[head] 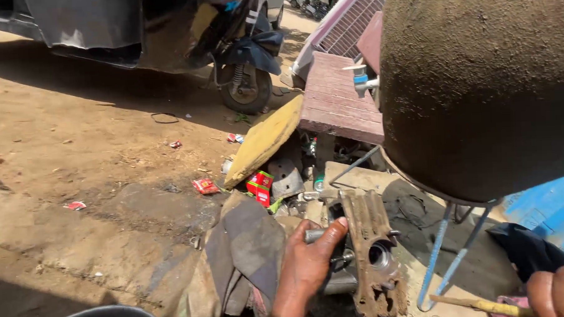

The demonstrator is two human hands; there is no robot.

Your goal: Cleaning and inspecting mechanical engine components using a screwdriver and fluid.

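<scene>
My left hand is wrapped around a grimy metal engine part, a finned, rusty-looking block with a round bore and short steel tubes sticking out; my thumb lies over one tube. The part stands on edge on a stone slab. My right hand shows only at the bottom right corner, closed on a thin yellowish wooden handle that points left. What is on the handle's far end cannot be seen.
A large brown clay pot sits on a blue metal stand with a small tap. Dirty rags lie left of the part. A wooden bench, a yellow board, a parked vehicle's wheel and litter lie on the dirt ground.
</scene>
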